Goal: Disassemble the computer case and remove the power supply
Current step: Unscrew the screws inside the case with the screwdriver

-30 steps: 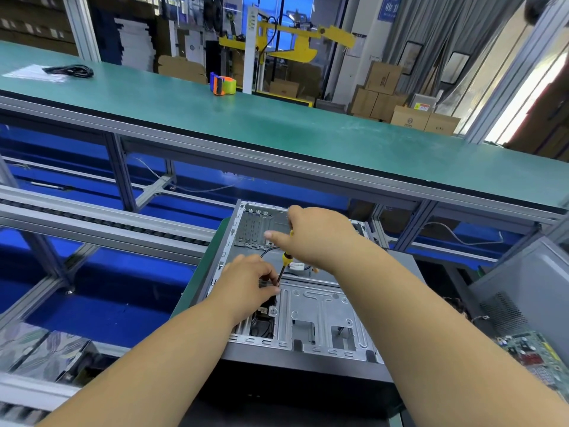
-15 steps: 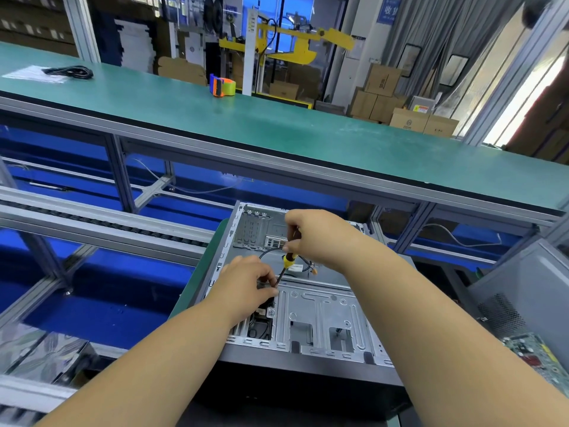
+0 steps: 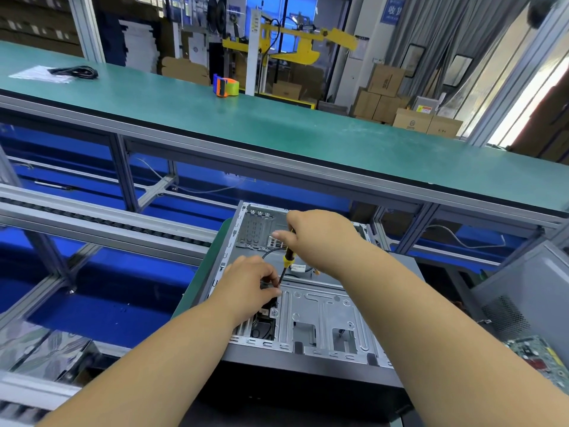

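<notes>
A person works over an opened computer case [image 3: 323,315] lying on its side on a green-edged surface [image 3: 197,285] just below the camera, its bare metal interior facing up. The right hand [image 3: 320,235] grips the handle of a black-and-yellow screwdriver [image 3: 288,258], which slants down and toward the left, its tip meeting the inside of the case at the fingertips of the left hand [image 3: 252,283]. The left hand's fingers are curled and pinch a small dark part at that spot; what the part is cannot be made out. A black cable [image 3: 271,251] loops across the case floor just behind the two hands. Whether the power supply sits in the case cannot be told from this angle. Beyond the case runs a long green workbench [image 3: 277,131] carrying an orange-and-blue tape dispenser [image 3: 226,85] and, at far left, a coiled black cord [image 3: 75,71] on a white sheet. A green circuit board [image 3: 535,359] lies at the lower right, beside a grey perforated panel [image 3: 523,300].
</notes>
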`<state>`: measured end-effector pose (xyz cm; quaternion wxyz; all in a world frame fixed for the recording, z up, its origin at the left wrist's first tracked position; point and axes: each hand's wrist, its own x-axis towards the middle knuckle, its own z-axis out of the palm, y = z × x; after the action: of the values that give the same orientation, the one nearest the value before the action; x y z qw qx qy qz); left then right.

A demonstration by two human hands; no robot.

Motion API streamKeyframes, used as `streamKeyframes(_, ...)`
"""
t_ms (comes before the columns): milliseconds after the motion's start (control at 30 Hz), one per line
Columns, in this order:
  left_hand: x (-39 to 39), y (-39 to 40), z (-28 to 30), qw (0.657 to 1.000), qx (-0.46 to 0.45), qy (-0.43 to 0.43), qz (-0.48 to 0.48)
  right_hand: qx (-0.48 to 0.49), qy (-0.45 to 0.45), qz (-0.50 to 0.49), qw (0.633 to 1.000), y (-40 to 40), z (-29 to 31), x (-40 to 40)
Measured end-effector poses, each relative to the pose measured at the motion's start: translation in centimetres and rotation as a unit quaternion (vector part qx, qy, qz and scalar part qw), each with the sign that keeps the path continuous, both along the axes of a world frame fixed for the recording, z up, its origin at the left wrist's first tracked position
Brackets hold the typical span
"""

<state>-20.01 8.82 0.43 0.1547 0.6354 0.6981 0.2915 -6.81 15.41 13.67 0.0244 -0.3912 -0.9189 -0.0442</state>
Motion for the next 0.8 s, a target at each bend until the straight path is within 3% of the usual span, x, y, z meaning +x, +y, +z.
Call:
streamKeyframes(400, 0.0, 0.3, -0.1, 1.000, -0.003, 0.017, 0.008, -0.181, 0.106, 0.041, 0.977, -0.6, 1.2, 0.3)
streamKeyframes(533, 0.0, 0.2, -0.1, 1.000, -0.002, 0.007, 0.006, -0.164, 0.100, 0.021, 0.981, -0.8, 0.6, 0.2)
streamKeyframes(700, 0.0, 0.1, -0.3, 1.000, 0.001, -0.003, 0.006, -0.031, 0.042, 0.005, 0.999, -0.4, 0.1, 0.2)
streamKeyframes(800, 0.0, 0.2, -0.3, 1.000, 0.004, 0.002, 0.006, -0.014, 0.027, 0.006, 1.000, -0.2, -0.1, 0.0)
